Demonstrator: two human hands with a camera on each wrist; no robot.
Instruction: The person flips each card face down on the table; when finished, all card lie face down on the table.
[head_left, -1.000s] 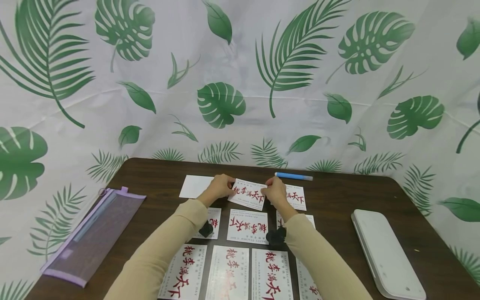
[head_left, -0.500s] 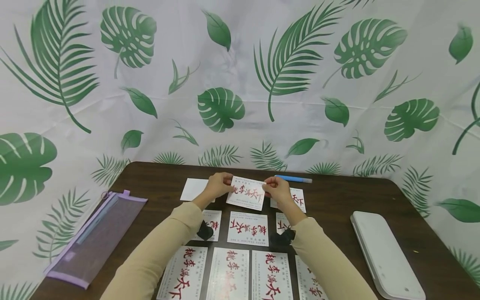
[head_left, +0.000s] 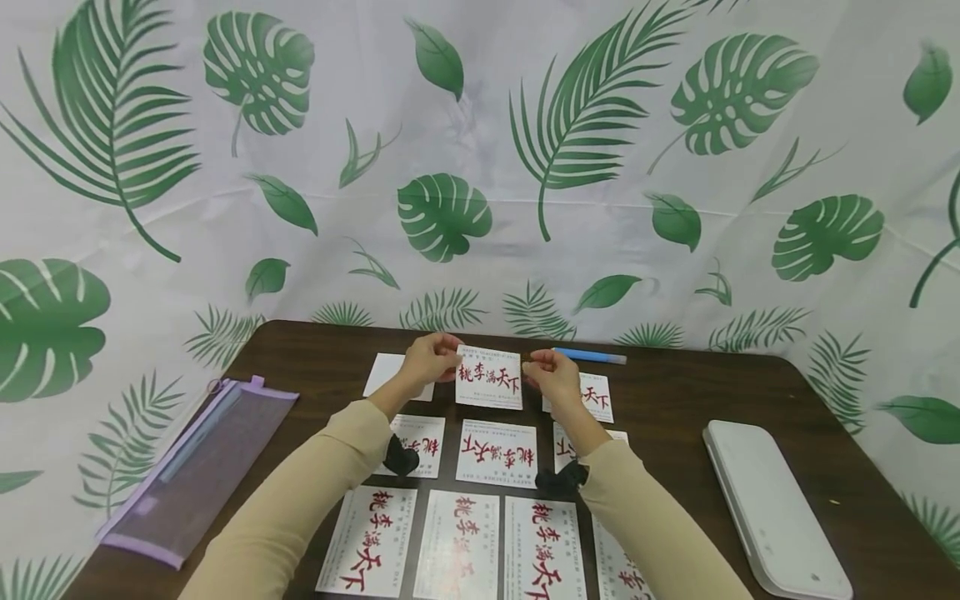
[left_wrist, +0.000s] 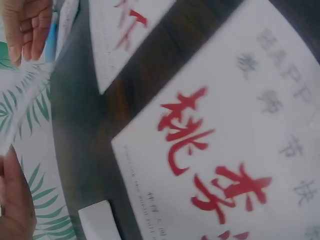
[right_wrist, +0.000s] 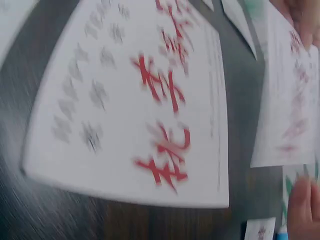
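In the head view my left hand (head_left: pixel 431 364) pinches the left edge of a white greeting card (head_left: pixel 489 379) with red calligraphy, held tilted above the back of the table. My right hand (head_left: pixel 557 382) is just beyond the card's right edge, fingers lightly bent. The right wrist view shows the held card (right_wrist: pixel 287 110) with a gap between it and the right thumb (right_wrist: pixel 302 205). Seen almost edge-on in the left wrist view, the card (left_wrist: pixel 24 107) rises from the left hand (left_wrist: pixel 16 197). Below lies a matching card (head_left: pixel 497 452) on the table.
Several similar cards lie in rows, among them a front one (head_left: pixel 543 546) and a back right one (head_left: pixel 596 398). A blank white card (head_left: pixel 386 372) is at back left. Around them are a blue pen (head_left: pixel 588 356), a purple mesh pouch (head_left: pixel 202 467) and a white case (head_left: pixel 776 508).
The held card has straightened and moved slightly up and left with the left hand. The right fingers, earlier on the card's right edge, are now just off it.
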